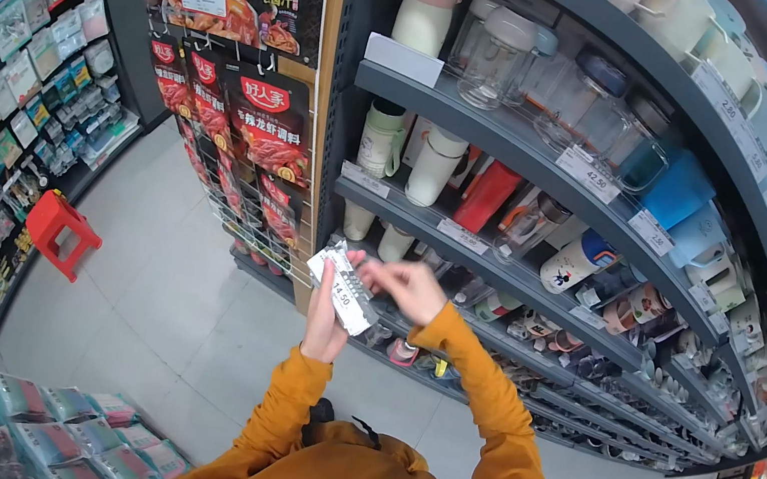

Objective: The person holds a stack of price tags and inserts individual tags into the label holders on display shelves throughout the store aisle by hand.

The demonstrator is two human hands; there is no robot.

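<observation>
Price labels [349,295] are being held by the left hand [322,325], long axis slanting down rightward; just beside, the right hand [413,291] is being held with fingers curled, any grip indiscernible

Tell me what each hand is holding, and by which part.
The left hand holds a bundle of price labels along its left side. The right hand is at the opposite side; whether it grips one cannot be told.

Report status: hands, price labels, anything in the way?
Left hand gripping price labels, 14.50 showing. Right hand at their edge, contact unclear. Stocked shelf beyond the hands; red stool off left.
</observation>
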